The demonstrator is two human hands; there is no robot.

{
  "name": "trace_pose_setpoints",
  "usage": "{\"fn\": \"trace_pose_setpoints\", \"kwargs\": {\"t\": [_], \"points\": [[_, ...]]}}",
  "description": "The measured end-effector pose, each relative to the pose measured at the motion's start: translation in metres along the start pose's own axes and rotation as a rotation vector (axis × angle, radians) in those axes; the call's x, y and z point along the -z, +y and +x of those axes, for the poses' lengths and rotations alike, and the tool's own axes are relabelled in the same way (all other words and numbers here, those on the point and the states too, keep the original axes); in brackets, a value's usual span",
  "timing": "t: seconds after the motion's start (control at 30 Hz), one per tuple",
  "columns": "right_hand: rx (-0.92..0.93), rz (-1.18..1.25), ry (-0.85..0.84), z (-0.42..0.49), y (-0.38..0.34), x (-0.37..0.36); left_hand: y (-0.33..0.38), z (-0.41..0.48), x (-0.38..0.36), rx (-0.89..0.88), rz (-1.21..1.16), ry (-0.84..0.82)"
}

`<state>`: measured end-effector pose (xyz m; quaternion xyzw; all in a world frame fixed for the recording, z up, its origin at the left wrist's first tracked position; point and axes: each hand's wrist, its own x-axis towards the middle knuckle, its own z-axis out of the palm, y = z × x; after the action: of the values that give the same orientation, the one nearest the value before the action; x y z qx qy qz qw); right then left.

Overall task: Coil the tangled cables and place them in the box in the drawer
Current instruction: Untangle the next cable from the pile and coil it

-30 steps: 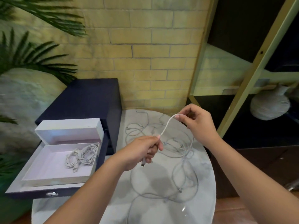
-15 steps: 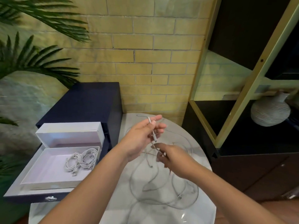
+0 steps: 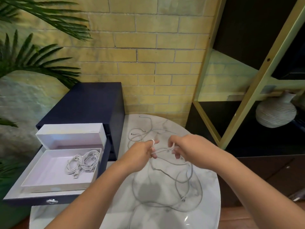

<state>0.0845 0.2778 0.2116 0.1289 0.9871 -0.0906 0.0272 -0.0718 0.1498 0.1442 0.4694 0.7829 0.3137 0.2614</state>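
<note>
The navy cabinet's drawer (image 3: 33,201) stands pulled out, so the white box (image 3: 56,187) lies open beside the work, with coiled cables (image 3: 84,162) resting inside. Tangled cables (image 3: 165,174) sprawl over the round marble table (image 3: 206,187). The left hand (image 3: 140,154) curls on one strand, a turn round the forefinger, likely starting a coil. The right hand (image 3: 186,146) pinches the same strand, keeping it taut. Behind are a yellow brick wall (image 3: 156,55), shelving (image 3: 247,100), a ribbed vase (image 3: 275,113) and palm fronds (image 3: 33,60).
</note>
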Motion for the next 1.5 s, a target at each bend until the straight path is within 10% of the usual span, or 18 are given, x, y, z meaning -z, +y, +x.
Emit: {"fn": "trace_pose_setpoints", "kwargs": {"t": [0.43, 1.2, 1.5], "points": [[0.285, -0.265, 0.478, 0.014, 0.029, 0.01, 0.018, -0.021, 0.011, -0.009, -0.112, -0.154], [-0.04, 0.232, 0.576, 0.02, 0.034, -0.026, 0.033, -0.026, 0.021, 0.04, -0.736, -0.052], [-0.212, 0.445, 0.252, 0.027, 0.024, -0.06, 0.047, -0.027, 0.021, -0.041, -0.937, -0.161]]}}
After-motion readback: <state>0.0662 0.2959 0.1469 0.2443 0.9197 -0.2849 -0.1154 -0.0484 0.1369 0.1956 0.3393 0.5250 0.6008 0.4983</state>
